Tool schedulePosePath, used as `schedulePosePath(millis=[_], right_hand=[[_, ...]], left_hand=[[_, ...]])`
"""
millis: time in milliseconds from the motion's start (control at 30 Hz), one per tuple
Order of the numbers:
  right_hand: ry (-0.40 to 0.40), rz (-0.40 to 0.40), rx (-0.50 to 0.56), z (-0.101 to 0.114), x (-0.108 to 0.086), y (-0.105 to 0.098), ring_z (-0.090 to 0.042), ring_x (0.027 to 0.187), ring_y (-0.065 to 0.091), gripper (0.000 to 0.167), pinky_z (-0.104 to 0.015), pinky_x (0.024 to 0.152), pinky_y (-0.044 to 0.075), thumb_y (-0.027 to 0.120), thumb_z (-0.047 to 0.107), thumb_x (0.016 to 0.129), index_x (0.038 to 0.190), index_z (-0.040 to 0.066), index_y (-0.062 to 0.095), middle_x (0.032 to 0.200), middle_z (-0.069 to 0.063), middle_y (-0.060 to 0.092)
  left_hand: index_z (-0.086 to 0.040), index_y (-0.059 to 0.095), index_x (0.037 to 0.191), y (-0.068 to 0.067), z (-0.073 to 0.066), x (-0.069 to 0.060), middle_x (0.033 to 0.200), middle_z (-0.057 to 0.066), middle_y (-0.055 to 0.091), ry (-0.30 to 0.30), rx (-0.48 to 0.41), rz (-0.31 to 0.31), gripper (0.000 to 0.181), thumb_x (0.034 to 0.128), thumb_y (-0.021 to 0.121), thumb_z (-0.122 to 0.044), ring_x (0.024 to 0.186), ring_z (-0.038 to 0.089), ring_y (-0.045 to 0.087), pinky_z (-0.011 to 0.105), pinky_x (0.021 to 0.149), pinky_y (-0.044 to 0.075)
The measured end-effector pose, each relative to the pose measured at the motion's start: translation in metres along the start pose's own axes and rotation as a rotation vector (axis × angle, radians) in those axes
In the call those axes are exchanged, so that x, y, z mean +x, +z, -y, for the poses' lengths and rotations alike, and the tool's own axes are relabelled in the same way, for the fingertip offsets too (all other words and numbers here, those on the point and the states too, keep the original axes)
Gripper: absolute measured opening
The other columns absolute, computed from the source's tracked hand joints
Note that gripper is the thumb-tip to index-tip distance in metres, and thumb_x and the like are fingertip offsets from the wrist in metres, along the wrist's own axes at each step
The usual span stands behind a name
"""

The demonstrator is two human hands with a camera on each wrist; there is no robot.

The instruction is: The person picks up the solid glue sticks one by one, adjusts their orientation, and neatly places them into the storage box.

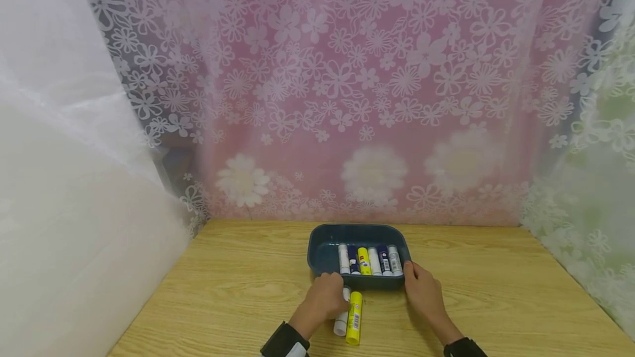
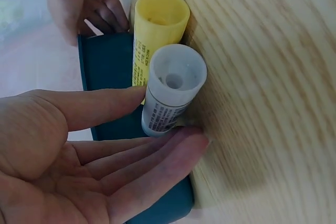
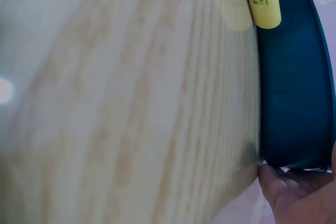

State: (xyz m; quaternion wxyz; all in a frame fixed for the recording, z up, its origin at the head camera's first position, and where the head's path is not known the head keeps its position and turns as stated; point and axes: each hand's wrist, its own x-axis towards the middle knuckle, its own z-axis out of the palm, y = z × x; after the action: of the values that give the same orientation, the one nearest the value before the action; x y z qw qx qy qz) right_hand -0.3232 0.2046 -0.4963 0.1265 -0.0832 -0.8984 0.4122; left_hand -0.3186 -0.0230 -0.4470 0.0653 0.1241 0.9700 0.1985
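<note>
In the head view, my left hand [image 1: 324, 296] is at the front of a dark teal tray [image 1: 322, 260]. Its thumb and fingers lie on either side of a white glue stick [image 2: 176, 85], appearing to pinch it. Right beside that stick, a yellow glue stick [image 1: 354, 318] lies on the table, its hollow end facing the left wrist camera. My right hand [image 1: 425, 293] grips the tray's front right corner. Inside the tray, several white, dark blue and yellow glue sticks [image 1: 364, 261] lie side by side in a row toward the right.
The wooden table [image 1: 238, 274] carries the tray near its back edge. Behind it hangs a pink flowered curtain [image 1: 317, 169]; a white sheet [image 1: 89, 225] hangs on the left and a flowered one [image 1: 585, 219] on the right.
</note>
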Motion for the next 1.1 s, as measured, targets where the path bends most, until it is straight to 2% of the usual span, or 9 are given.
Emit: schedulePosePath(millis=[167, 333, 367, 433, 533, 633, 833, 1000, 1100], right_hand=[[0.007, -0.004, -0.004, 0.0001, 0.0006, -0.0002, -0.027, 0.094, 0.059, 0.046, -0.051, 0.084, 0.05, 0.032, 0.034, 0.11, 0.112, 0.006, 0.069, 0.103, -0.012, 0.065], [0.016, 0.006, 0.01, -0.0007, -0.0001, 0.0003, -0.043, 0.119, 0.062, 0.052, -0.061, 0.098, 0.048, 0.03, 0.036, 0.11, 0.131, 0.003, 0.065, 0.125, -0.02, 0.067], [0.016, 0.006, 0.008, -0.0011, 0.0, 0.0006, -0.044, 0.119, 0.062, 0.053, -0.061, 0.099, 0.048, 0.03, 0.036, 0.11, 0.132, 0.002, 0.064, 0.125, -0.02, 0.067], [0.017, 0.007, 0.002, -0.0018, 0.0008, 0.0015, -0.042, 0.113, 0.064, 0.052, -0.057, 0.095, 0.05, 0.03, 0.036, 0.11, 0.13, 0.003, 0.065, 0.119, -0.02, 0.069], [0.016, 0.001, -0.01, -0.0024, 0.0021, 0.0021, -0.03, 0.095, 0.06, 0.05, -0.049, 0.083, 0.05, 0.031, 0.036, 0.11, 0.118, 0.006, 0.069, 0.102, -0.013, 0.066], [0.012, -0.004, -0.008, -0.0015, 0.0016, 0.0011, -0.027, 0.092, 0.057, 0.048, -0.049, 0.081, 0.05, 0.032, 0.036, 0.11, 0.114, 0.006, 0.07, 0.099, -0.011, 0.064], [0.009, -0.007, 0.0, 0.0004, -0.0003, 0.0004, -0.032, 0.099, 0.061, 0.048, -0.055, 0.087, 0.05, 0.032, 0.034, 0.11, 0.12, 0.004, 0.069, 0.107, -0.015, 0.067], [0.009, 0.001, 0.011, 0.0007, -0.0014, 0.0011, -0.044, 0.117, 0.062, 0.051, -0.061, 0.097, 0.048, 0.032, 0.034, 0.11, 0.131, 0.002, 0.065, 0.124, -0.021, 0.068], [0.014, 0.003, 0.016, 0.001, -0.0021, 0.0008, -0.044, 0.118, 0.062, 0.051, -0.062, 0.098, 0.048, 0.032, 0.034, 0.11, 0.132, 0.001, 0.064, 0.124, -0.021, 0.067]], left_hand=[[0.006, 0.065, 0.098, -0.0026, 0.0022, -0.0006, 0.088, 0.016, 0.062, 0.002, -0.002, -0.014, 0.026, 0.0805, 0.08, -0.007, 0.081, 0.029, 0.058, 0.045, 0.071, 0.054], [0.002, 0.065, 0.09, -0.0026, 0.0049, -0.0013, 0.079, 0.011, 0.059, 0.028, -0.009, -0.027, 0.016, 0.0821, 0.077, -0.005, 0.073, 0.026, 0.055, 0.04, 0.065, 0.051], [0.002, 0.065, 0.089, -0.0025, 0.0052, -0.0014, 0.078, 0.01, 0.059, 0.028, -0.017, -0.025, 0.015, 0.0827, 0.076, -0.005, 0.073, 0.025, 0.055, 0.039, 0.064, 0.05], [0.003, 0.066, 0.088, -0.002, 0.006, -0.0012, 0.078, 0.01, 0.058, 0.025, -0.037, -0.02, 0.014, 0.0839, 0.076, -0.006, 0.072, 0.025, 0.054, 0.039, 0.063, 0.05], [0.004, 0.065, 0.089, -0.0017, 0.0063, -0.0015, 0.077, 0.01, 0.058, 0.009, -0.062, -0.005, 0.016, 0.0843, 0.076, -0.006, 0.071, 0.025, 0.054, 0.038, 0.062, 0.05], [0.004, 0.065, 0.09, -0.0015, 0.0056, -0.0019, 0.077, 0.01, 0.057, -0.001, -0.064, 0.006, 0.017, 0.0833, 0.077, -0.006, 0.071, 0.025, 0.054, 0.037, 0.062, 0.05], [0.004, 0.067, 0.094, -0.0008, 0.0034, -0.002, 0.081, 0.011, 0.059, -0.001, -0.028, -0.002, 0.022, 0.0813, 0.08, -0.007, 0.074, 0.025, 0.054, 0.039, 0.065, 0.052], [0.004, 0.066, 0.094, 0.0007, 0.0026, -0.0012, 0.082, 0.012, 0.058, -0.014, -0.046, 0.003, 0.024, 0.0801, 0.082, -0.008, 0.075, 0.026, 0.054, 0.04, 0.065, 0.052], [0.005, 0.066, 0.093, 0.0017, 0.002, -0.0003, 0.082, 0.012, 0.058, -0.017, -0.055, 0.004, 0.025, 0.0788, 0.083, -0.007, 0.075, 0.026, 0.054, 0.039, 0.065, 0.051]])
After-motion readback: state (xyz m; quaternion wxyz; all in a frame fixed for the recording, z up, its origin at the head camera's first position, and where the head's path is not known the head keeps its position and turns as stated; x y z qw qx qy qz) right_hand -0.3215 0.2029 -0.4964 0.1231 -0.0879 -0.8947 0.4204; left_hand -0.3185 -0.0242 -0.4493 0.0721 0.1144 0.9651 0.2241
